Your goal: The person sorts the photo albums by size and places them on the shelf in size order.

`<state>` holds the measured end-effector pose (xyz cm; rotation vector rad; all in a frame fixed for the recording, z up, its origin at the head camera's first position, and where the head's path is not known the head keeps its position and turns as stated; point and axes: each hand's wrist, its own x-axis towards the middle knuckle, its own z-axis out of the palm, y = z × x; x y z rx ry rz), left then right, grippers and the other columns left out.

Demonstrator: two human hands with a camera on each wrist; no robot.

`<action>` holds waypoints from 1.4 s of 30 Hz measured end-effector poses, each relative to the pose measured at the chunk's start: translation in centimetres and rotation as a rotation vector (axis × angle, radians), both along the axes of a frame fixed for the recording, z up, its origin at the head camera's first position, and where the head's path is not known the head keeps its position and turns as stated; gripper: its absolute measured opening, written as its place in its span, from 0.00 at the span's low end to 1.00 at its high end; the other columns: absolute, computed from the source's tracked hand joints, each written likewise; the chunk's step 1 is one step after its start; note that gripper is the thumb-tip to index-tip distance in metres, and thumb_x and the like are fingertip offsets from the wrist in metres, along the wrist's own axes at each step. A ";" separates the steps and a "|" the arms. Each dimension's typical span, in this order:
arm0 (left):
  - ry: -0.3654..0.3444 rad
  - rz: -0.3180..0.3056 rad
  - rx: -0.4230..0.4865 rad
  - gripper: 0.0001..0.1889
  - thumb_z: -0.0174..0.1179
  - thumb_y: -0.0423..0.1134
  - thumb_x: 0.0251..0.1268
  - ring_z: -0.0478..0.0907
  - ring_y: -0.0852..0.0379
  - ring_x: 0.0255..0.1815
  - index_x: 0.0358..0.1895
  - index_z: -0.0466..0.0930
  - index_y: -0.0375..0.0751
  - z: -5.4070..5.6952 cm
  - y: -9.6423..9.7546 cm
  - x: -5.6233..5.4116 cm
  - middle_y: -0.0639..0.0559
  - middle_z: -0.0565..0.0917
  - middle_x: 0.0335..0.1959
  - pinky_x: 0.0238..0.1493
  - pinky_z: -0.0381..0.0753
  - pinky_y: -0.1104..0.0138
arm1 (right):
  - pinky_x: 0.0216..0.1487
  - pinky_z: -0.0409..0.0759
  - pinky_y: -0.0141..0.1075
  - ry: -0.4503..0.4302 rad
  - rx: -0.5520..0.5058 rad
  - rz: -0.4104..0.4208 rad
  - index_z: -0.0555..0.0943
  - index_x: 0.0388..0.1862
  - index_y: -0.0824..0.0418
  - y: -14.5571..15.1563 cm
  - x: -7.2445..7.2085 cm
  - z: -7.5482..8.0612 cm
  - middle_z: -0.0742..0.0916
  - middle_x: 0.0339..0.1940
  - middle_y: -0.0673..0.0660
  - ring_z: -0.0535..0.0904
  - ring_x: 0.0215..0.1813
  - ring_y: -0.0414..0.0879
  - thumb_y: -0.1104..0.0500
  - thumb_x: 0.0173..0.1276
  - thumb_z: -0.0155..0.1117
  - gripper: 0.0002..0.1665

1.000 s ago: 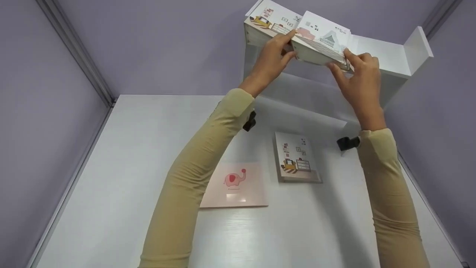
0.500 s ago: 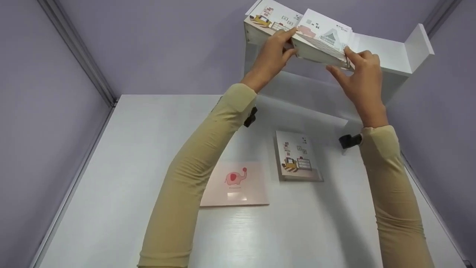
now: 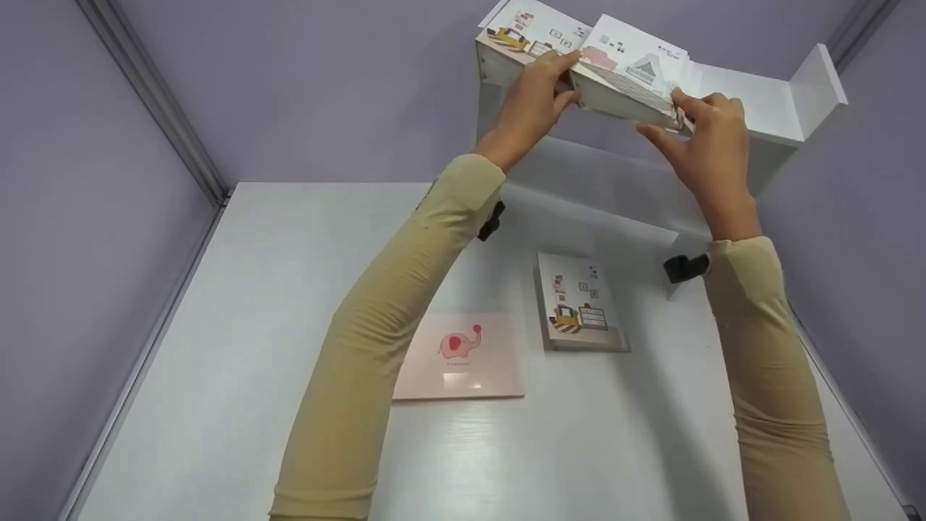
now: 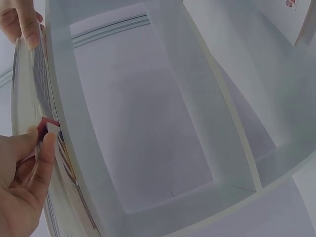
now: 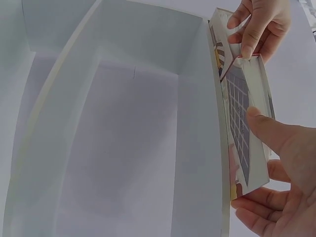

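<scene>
A thick white book [image 3: 636,61] with a pink and teal printed cover lies tilted on top of the white shelf unit [image 3: 759,108]. My left hand [image 3: 532,101] pinches its near left corner; a red bit of cover [image 4: 45,123] shows at those fingertips in the left wrist view. My right hand [image 3: 716,145] holds the near right corner, the thumb against the pale page edge [image 5: 256,89] and the other fingers round the end in the right wrist view. Just left of it is another white book [image 3: 539,29] with a yellow vehicle print, partly behind my left hand.
On the white table [image 3: 239,304] lie a pink elephant notebook [image 3: 463,358], partly behind my left sleeve, and a thick white book [image 3: 582,304] with a vehicle print. The shelf's raised end panel [image 3: 817,90] stands at the right. Purple walls [image 3: 325,87] enclose the table.
Both hands keep their places at the book's corners. The right thumb has come slightly away from the book's lower edge. The whole scene has shifted slightly up and right in the head view.
</scene>
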<state>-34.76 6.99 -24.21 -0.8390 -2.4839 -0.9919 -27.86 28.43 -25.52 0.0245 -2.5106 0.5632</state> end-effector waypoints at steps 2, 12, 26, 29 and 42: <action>-0.012 0.002 0.008 0.26 0.54 0.39 0.65 0.77 0.63 0.47 0.67 0.64 0.42 0.0 0.0 0.0 0.49 0.77 0.48 0.46 0.72 0.80 | 0.45 0.64 0.44 -0.003 0.000 -0.001 0.72 0.64 0.53 0.0 0.0 0.0 0.79 0.46 0.67 0.67 0.48 0.56 0.40 0.57 0.65 0.37; 0.005 0.021 -0.002 0.28 0.53 0.41 0.67 0.76 0.63 0.46 0.69 0.60 0.43 -0.3 -0.4 0.3 0.49 0.75 0.51 0.46 0.71 0.79 | 0.53 0.63 0.48 0.051 -0.029 0.026 0.67 0.68 0.55 -0.5 0.0 -1.0 0.74 0.54 0.66 0.65 0.54 0.57 0.41 0.60 0.64 0.40; -0.006 -0.086 0.076 0.26 0.54 0.42 0.67 0.75 0.57 0.50 0.68 0.64 0.44 -3.1 -3.5 2.6 0.50 0.65 0.66 0.47 0.73 0.76 | 0.72 0.42 0.39 0.448 -0.125 0.068 0.66 0.68 0.56 -2.3 1.6 -5.9 0.64 0.70 0.59 0.54 0.71 0.47 0.48 0.62 0.62 0.36; -0.017 -0.083 0.057 0.25 0.54 0.43 0.67 0.75 0.58 0.49 0.67 0.66 0.46 -3.9 -4.2 3.0 0.52 0.67 0.65 0.43 0.74 0.75 | 0.72 0.46 0.39 0.528 -0.132 0.119 0.70 0.65 0.56 -2.7 1.9 -7.0 0.65 0.69 0.59 0.54 0.71 0.48 0.53 0.62 0.63 0.31; -0.030 -0.077 0.022 0.21 0.55 0.43 0.67 0.76 0.57 0.49 0.63 0.71 0.46 -5.5 -6.2 3.5 0.51 0.72 0.60 0.50 0.74 0.71 | 0.71 0.50 0.46 0.606 -0.093 0.295 0.80 0.51 0.56 -4.1 2.5 -10.0 0.70 0.65 0.60 0.58 0.69 0.57 0.61 0.61 0.60 0.18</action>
